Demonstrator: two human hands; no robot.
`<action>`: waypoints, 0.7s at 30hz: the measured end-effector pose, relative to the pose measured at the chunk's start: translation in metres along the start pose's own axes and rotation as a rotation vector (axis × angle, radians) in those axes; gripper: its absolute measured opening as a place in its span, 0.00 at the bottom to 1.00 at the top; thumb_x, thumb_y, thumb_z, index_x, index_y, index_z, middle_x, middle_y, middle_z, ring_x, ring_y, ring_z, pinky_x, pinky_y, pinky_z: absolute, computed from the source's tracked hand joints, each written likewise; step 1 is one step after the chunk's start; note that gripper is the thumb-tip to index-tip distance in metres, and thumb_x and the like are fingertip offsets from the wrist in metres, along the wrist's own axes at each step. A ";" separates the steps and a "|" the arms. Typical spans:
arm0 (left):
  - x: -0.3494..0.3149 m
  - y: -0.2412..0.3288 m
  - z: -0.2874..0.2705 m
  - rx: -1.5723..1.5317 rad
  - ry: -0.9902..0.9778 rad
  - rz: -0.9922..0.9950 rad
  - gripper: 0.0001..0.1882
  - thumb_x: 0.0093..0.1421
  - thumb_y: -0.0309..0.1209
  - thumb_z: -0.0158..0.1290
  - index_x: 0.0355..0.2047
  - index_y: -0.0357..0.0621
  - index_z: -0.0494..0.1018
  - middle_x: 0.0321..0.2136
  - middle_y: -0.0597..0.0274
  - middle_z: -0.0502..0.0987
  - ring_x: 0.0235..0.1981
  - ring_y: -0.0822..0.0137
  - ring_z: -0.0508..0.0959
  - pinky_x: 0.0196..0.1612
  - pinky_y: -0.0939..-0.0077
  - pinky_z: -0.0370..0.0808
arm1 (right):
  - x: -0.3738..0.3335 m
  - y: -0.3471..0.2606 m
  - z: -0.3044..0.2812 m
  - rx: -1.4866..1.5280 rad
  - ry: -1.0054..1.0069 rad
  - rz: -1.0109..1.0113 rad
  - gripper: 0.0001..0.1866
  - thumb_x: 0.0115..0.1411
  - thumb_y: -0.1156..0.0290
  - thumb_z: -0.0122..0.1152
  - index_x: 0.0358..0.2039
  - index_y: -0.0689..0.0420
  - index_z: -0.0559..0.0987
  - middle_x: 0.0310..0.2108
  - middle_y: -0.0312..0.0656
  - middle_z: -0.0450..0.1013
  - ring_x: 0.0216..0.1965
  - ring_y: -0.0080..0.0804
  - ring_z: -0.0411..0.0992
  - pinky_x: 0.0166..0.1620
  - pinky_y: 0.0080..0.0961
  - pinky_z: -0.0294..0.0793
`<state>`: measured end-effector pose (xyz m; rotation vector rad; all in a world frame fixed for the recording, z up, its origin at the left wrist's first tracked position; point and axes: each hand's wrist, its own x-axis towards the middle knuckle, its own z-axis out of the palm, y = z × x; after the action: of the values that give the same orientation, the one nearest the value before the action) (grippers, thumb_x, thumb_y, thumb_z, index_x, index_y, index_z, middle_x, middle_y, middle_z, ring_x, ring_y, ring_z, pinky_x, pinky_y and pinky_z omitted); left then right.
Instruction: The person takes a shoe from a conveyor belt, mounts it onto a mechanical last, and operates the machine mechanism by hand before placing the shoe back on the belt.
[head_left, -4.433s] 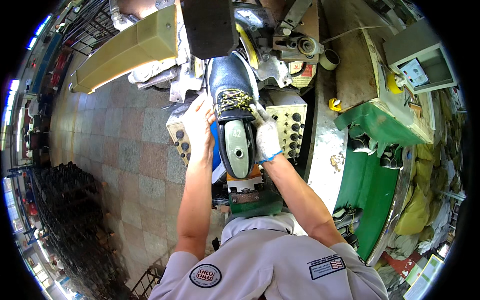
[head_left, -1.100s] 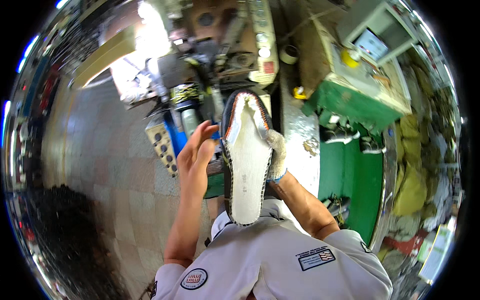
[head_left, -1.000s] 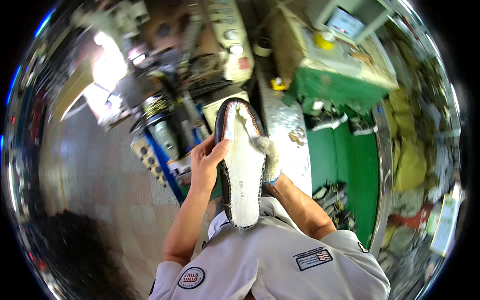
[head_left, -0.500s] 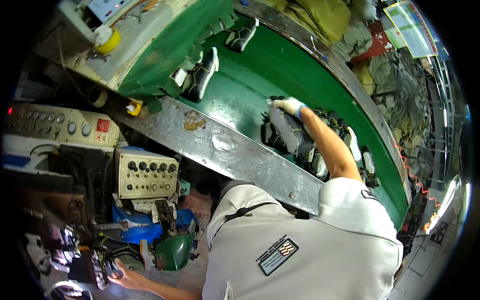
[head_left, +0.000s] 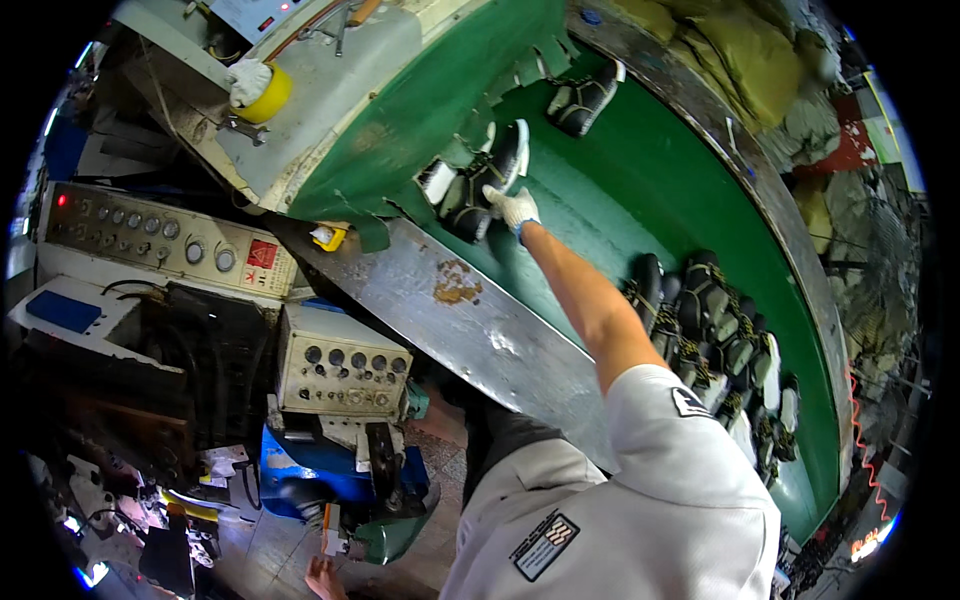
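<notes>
My right hand (head_left: 515, 208), in a white glove, reaches out over the green trough (head_left: 590, 170). Its fingers are apart at the edge of a dark shoe with a white sole (head_left: 513, 155); whether they touch it is hard to tell. Partly under the torn green flap beside that shoe is a white piece (head_left: 437, 181). At the lower edge, cut off by the frame, is my bare left hand (head_left: 324, 579), fingers loosely bent with nothing visible in them. Just above it is an orange-and-white piece (head_left: 331, 527) at a blurred dark shoe (head_left: 308, 495) by the blue machine (head_left: 283, 468).
Several dark shoes (head_left: 705, 300) with yellow laces cluster in the trough on the right. Another shoe (head_left: 585, 100) lies at its far end. A worn metal ledge (head_left: 450, 300) borders the near side. Control boxes with knobs (head_left: 342, 362) and a panel (head_left: 150, 225) stand left.
My right hand has let go of the grey-soled shoe and moved left to the white-soled one. My left hand has drawn back from the machine at lower left. The view has shifted.
</notes>
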<state>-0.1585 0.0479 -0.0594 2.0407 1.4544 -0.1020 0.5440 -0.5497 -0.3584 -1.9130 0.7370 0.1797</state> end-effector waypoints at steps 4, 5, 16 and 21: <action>-0.065 0.080 0.032 0.086 0.189 0.027 0.19 0.58 0.36 0.61 0.43 0.35 0.83 0.37 0.47 0.85 0.36 0.57 0.80 0.46 0.62 0.76 | 0.032 -0.009 0.022 0.144 0.164 0.072 0.48 0.43 0.52 0.80 0.57 0.67 0.68 0.50 0.60 0.76 0.52 0.52 0.77 0.56 0.37 0.75; -0.062 0.086 0.034 0.092 0.189 0.137 0.17 0.58 0.37 0.60 0.40 0.35 0.84 0.33 0.49 0.84 0.32 0.57 0.80 0.42 0.60 0.77 | 0.040 0.003 0.009 0.418 0.067 0.007 0.37 0.44 0.67 0.79 0.54 0.65 0.72 0.44 0.53 0.79 0.42 0.44 0.80 0.48 0.35 0.79; -0.054 0.287 0.081 -0.764 -0.017 0.072 0.20 0.67 0.30 0.56 0.53 0.27 0.74 0.44 0.51 0.82 0.45 0.63 0.81 0.51 0.72 0.77 | -0.349 -0.068 -0.031 1.227 -1.058 0.604 0.30 0.64 0.61 0.62 0.61 0.64 0.70 0.55 0.53 0.74 0.56 0.46 0.73 0.62 0.44 0.73; -0.011 0.327 0.081 -0.766 -0.472 0.310 0.31 0.61 0.37 0.64 0.58 0.29 0.70 0.45 0.53 0.81 0.46 0.68 0.79 0.50 0.75 0.75 | -0.484 -0.115 0.032 0.795 -1.296 0.338 0.24 0.67 0.59 0.59 0.57 0.64 0.74 0.50 0.46 0.77 0.46 0.35 0.78 0.51 0.32 0.80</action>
<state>0.1469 -0.0685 0.0238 1.4424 0.7095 0.0886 0.2276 -0.2905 -0.0730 -0.6208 0.1386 1.0375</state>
